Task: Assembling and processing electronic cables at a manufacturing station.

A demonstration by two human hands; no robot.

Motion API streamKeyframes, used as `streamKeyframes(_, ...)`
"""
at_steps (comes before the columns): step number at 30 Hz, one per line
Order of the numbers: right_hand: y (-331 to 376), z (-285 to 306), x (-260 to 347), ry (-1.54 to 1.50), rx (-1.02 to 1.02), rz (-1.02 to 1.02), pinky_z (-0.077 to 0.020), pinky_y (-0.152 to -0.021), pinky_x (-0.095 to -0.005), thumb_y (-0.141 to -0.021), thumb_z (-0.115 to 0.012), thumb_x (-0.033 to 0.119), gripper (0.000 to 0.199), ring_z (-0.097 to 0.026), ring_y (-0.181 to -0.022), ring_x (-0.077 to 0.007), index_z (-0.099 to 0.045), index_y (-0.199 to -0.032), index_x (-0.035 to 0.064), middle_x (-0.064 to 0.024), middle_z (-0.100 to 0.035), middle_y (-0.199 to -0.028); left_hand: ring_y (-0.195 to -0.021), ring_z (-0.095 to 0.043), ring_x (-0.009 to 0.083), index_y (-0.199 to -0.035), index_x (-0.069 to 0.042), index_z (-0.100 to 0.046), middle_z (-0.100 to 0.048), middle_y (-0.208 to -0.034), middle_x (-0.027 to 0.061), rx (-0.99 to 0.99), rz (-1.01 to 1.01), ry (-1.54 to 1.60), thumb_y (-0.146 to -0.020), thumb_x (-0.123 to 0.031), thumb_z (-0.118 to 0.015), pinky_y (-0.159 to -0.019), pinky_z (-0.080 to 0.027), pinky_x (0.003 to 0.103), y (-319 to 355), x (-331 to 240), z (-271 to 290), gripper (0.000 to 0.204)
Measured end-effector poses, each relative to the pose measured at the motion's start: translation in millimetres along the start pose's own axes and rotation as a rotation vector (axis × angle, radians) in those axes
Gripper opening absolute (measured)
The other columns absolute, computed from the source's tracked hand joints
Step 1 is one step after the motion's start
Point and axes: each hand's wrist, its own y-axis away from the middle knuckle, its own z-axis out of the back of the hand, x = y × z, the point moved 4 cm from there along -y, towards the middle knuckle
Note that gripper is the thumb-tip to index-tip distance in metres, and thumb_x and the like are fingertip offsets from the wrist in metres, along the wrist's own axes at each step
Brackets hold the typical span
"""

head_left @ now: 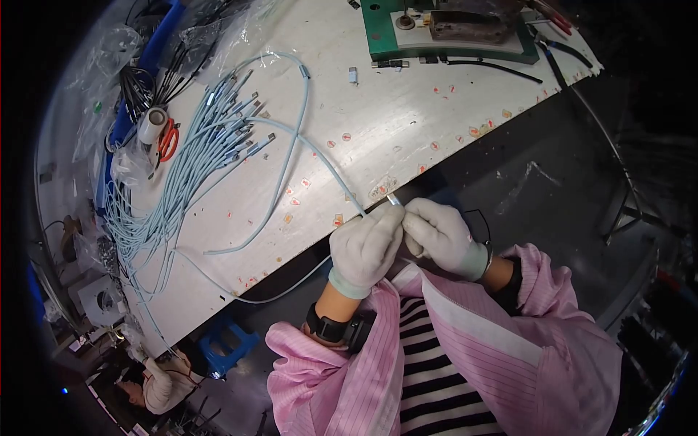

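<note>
Left hand [365, 247]: gloved, pinching the pale blue cable [331, 168] near its metal plug [393, 199].
Right hand [440, 234]: gloved, fingertips closed on the plug.
Cable: runs toward 10 o'clock across the white table [407, 109].
Bundle of cables [190, 168]: 9 o'clock, well apart.

Cable connector tip [393, 199] too small to make out between gloved fingertips [396, 214]. Green fixture [380, 43] cut by top edge. Tabletop [378, 123] far-left clutter blurred.

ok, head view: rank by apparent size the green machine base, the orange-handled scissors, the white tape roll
1. Green machine base, clearly largest, partly cut off by the top edge.
2. Orange-handled scissors and white tape roll: look alike, and the scissors are partly hidden, so unranked.
</note>
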Motion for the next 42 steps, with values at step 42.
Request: streamKeyframes(42, 8.6, 41.3, 99.3, 0.547, -0.382, 0.5, -0.0372, -0.041, -0.0238, -0.08, -0.057, 0.015, 0.018, -0.051, -0.042, -0.011, -0.058, -0.071, -0.0009, -0.005, -0.054, -0.053, -0.047, -0.042, 0.006, -0.105, 0.003, -0.052, -0.052, -0.064, 0.0006, -0.06, 0.907, 0.88, -0.08, -0.009, -0.053, -0.046, -0.035, 0.019, -32.2, 8.9, 39.0, 0.028)
